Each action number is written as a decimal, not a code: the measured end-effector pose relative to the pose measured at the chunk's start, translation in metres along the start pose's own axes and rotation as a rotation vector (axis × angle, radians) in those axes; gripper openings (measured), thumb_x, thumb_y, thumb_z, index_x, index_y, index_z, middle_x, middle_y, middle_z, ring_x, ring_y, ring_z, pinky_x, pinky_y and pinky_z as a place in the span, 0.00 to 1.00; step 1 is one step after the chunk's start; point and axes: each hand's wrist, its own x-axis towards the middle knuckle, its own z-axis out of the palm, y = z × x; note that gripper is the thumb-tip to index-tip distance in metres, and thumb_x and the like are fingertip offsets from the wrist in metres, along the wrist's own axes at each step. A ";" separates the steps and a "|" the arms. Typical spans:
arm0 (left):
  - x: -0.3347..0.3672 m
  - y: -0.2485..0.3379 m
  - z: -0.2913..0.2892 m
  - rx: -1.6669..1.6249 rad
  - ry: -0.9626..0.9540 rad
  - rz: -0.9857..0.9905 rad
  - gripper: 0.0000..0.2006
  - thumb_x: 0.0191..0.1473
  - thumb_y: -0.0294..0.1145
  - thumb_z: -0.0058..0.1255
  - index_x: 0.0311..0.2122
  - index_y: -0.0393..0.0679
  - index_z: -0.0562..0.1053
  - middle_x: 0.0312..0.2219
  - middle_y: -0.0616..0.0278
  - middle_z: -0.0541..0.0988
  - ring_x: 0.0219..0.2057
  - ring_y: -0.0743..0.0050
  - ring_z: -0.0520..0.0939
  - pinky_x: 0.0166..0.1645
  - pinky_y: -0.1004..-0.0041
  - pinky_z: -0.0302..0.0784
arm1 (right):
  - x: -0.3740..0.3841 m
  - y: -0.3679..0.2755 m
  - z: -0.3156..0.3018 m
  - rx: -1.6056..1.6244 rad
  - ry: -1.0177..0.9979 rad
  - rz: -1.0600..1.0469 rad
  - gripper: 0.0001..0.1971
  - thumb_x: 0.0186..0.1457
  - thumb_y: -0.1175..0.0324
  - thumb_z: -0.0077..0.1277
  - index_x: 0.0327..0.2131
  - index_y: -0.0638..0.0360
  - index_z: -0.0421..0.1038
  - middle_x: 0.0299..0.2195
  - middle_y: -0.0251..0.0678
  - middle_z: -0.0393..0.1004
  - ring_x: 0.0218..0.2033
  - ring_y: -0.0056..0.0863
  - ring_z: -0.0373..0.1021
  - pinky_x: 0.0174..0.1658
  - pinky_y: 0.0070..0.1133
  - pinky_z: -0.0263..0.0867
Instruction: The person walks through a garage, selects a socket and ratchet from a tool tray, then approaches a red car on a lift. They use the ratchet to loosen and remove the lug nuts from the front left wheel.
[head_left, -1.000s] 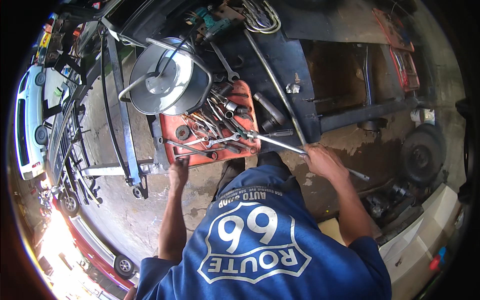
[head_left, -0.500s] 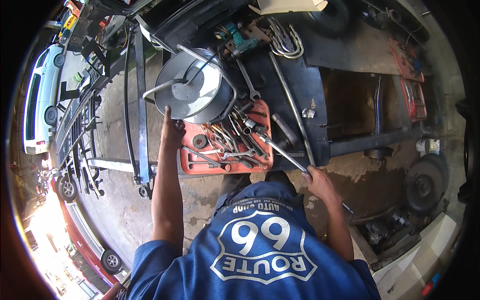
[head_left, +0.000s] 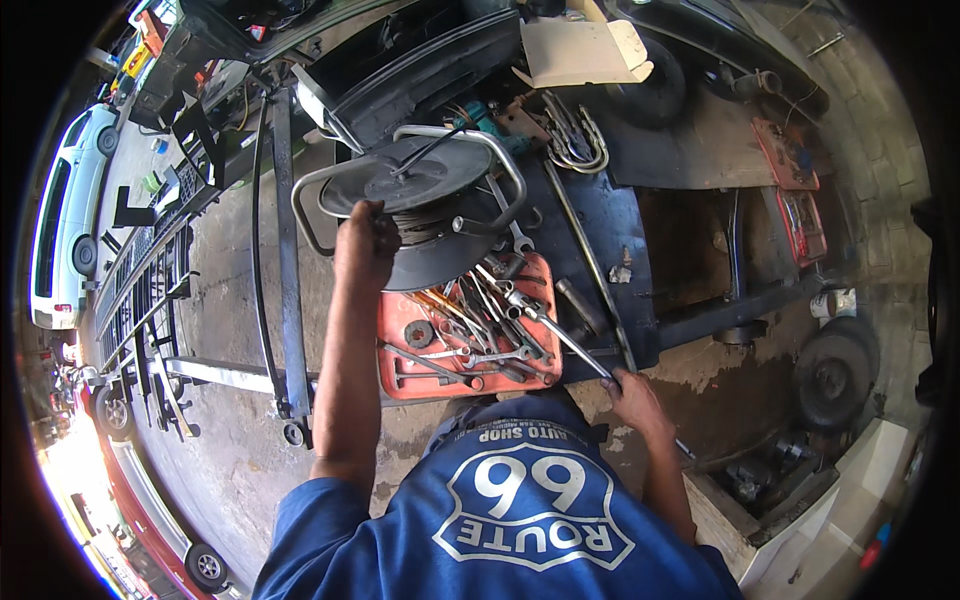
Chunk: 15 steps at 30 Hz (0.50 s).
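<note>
My left hand (head_left: 367,242) is closed at the near side of a grey cable reel (head_left: 405,180) with a bent tube frame. Dark cable shows wound between its two discs, and the reel hides the tray's far left part. In my right hand (head_left: 640,405) is a long metal breaker bar (head_left: 572,347), which slants down to the right. Its head lies over the red tray (head_left: 388,385). Spanners (head_left: 495,355), sockets and other hand tools are heaped in that tray, along with a dark round ring (head_left: 418,333).
A long steel pipe (head_left: 590,262) lies right of the tray on the dark panel. Farther back are bent U-shaped rods (head_left: 577,135), a teal power tool (head_left: 480,125) and an open cardboard box (head_left: 580,52). Metal frames (head_left: 160,270) stand left; a tyre (head_left: 838,375) is at right.
The reel has tilted, so the wound cable between its discs now shows. My left hand has closed at its edge. The view has shifted; my right hand still holds the bar.
</note>
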 end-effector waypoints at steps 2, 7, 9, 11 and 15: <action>-0.013 0.028 0.015 0.054 -0.041 0.033 0.06 0.58 0.33 0.44 0.30 0.44 0.66 0.17 0.70 0.63 0.15 0.83 0.62 0.19 0.80 0.56 | 0.002 0.000 0.008 0.006 0.026 0.012 0.15 0.61 0.60 0.49 0.35 0.66 0.70 0.30 0.58 0.74 0.37 0.59 0.70 0.40 0.44 0.65; -0.023 0.066 0.070 0.072 -0.230 0.043 0.07 0.61 0.32 0.42 0.31 0.42 0.67 0.20 0.68 0.65 0.17 0.82 0.63 0.20 0.79 0.58 | 0.002 0.002 0.021 0.076 0.045 0.065 0.15 0.61 0.62 0.49 0.35 0.68 0.69 0.29 0.60 0.72 0.36 0.59 0.70 0.38 0.42 0.64; -0.013 0.075 0.098 0.137 -0.350 0.077 0.07 0.61 0.31 0.41 0.31 0.42 0.67 0.21 0.67 0.66 0.17 0.82 0.64 0.21 0.78 0.60 | 0.001 0.001 0.020 0.071 0.074 0.071 0.15 0.61 0.62 0.48 0.36 0.68 0.69 0.30 0.61 0.72 0.36 0.59 0.69 0.38 0.41 0.64; 0.004 0.071 0.127 0.159 -0.409 0.096 0.08 0.63 0.33 0.41 0.31 0.43 0.67 0.20 0.69 0.66 0.16 0.83 0.62 0.21 0.79 0.59 | -0.002 -0.001 0.017 0.051 0.064 0.102 0.14 0.61 0.62 0.47 0.37 0.68 0.69 0.30 0.60 0.72 0.36 0.59 0.69 0.39 0.41 0.64; 0.060 0.056 0.178 0.082 -0.608 -0.020 0.10 0.64 0.38 0.35 0.30 0.49 0.64 0.16 0.71 0.59 0.13 0.82 0.58 0.16 0.78 0.51 | -0.013 0.004 0.017 0.076 0.086 0.161 0.13 0.62 0.62 0.47 0.37 0.66 0.70 0.30 0.59 0.72 0.37 0.58 0.70 0.39 0.41 0.64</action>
